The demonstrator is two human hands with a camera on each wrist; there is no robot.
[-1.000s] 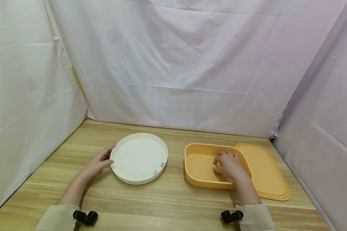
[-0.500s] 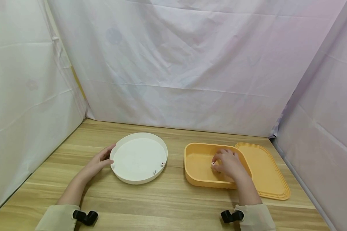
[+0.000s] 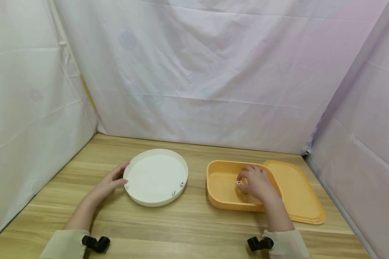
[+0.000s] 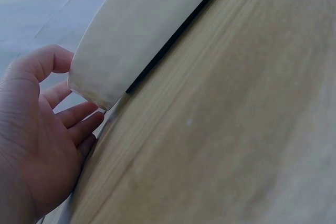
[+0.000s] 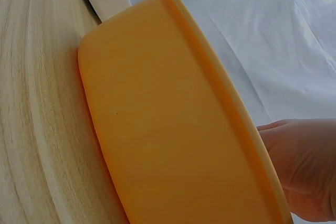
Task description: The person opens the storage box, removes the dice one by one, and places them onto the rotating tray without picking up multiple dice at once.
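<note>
Third die pinched, two already in the white tray

The right hand pinches a die inside the orange box; the left hand rests relaxed against the white tray, where two dice lie.

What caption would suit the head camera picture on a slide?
Right hand pinches a small die over the orange box, while the left hand touches the white round tray.

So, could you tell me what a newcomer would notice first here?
Probably the right hand pinching a small white die inside the orange plastic box, at the right of the wooden table. To the left, the left hand rests against the round white tray holding two more dice.
</note>
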